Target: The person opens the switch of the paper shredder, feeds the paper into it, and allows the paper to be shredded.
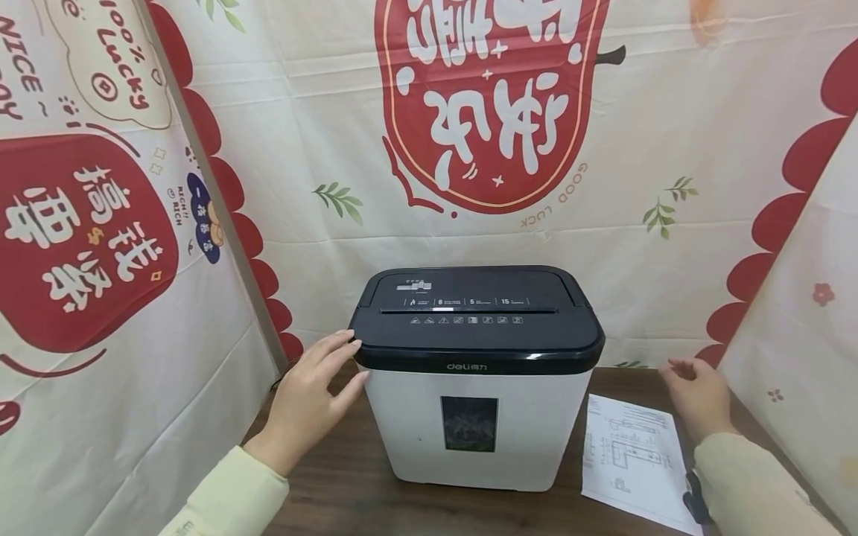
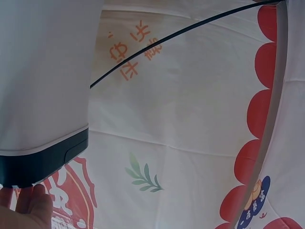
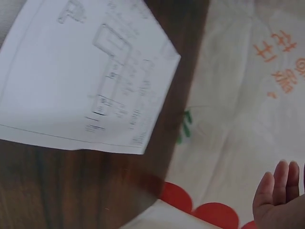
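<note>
A paper shredder (image 1: 476,409) with a white bin and a black lid (image 1: 476,327) stands upright on the wooden table. At the lid's front left corner, the fingertips of my left hand (image 1: 311,394) touch the black edge, and the thumb points toward the bin. The left wrist view shows those fingers (image 2: 35,200) against the lid's rim. To the shredder's right lies a sheet of paper (image 1: 633,461) printed with a line drawing. Beyond the sheet's right edge, my right hand (image 1: 700,394) is raised with loosely bent fingers and holds nothing.
Printed cloth (image 1: 302,149) hangs behind the shredder and along both sides, close around the wooden table (image 1: 335,491). A black cord (image 2: 186,29) runs from the shredder's rear. A dark strap (image 1: 697,499) is at my right sleeve.
</note>
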Motion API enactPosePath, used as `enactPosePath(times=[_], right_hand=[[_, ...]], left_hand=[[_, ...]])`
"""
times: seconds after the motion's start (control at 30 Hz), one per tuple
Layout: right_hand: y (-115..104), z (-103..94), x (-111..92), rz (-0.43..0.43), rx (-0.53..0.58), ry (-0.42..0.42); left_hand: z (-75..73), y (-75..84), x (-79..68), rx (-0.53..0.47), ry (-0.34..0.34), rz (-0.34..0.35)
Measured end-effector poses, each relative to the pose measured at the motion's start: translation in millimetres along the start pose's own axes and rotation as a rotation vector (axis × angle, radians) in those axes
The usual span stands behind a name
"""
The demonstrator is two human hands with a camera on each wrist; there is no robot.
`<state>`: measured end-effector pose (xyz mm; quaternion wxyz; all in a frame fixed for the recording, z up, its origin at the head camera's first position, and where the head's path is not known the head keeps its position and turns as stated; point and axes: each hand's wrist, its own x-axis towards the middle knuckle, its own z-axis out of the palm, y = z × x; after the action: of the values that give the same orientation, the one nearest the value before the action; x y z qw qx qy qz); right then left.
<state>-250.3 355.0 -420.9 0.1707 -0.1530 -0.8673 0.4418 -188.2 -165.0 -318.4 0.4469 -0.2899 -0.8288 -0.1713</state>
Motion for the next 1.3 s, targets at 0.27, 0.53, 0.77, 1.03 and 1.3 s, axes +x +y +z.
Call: enactPosePath(times=[0.27,0.53,0.77,1.03,1.3], right_hand=[[25,6.9,1,0.117,-0.007,-0.006],[46,14.4,1,0.226,-0.064,-0.006],[73,23.9,3,0.275,-0.224,-0.094],[99,31.5,0,0.304,-0.388,-0.213],[109,43.7,-2,0.409,-0.401,-0.252]], left_hand=[[3.9,2.1,0.9,0.007,0.010,0.003],[4.3,0.4,-0.9,0.014,0.017,0.011],[3.3,-0.1,-2.5,0.020,0.014,0.006],[4.2,0.5,-2.8,0.008,0.020,0.012],[5.7,-1.2,-1.8,0.006,0.016,0.008]])
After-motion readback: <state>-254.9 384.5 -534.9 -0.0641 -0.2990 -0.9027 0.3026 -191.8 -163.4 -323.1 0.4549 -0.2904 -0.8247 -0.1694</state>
